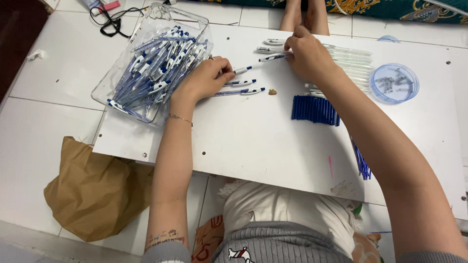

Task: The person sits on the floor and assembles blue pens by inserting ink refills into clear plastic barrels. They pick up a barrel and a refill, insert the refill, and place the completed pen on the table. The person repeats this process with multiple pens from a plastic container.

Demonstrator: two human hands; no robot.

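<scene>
I see the pen tray (127,92) at ten o'clock on the tabletop (253,146), the round dish (394,83) at two, the tube row (315,110) between them.

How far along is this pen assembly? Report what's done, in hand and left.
Done: a clear tray heaped with finished blue-and-white pens. In hand: the right hand holds one pen on the white board, and the left hand rests on pens beside the tray. Left: a row of blue caps, clear barrels and a round dish of small parts.
</scene>
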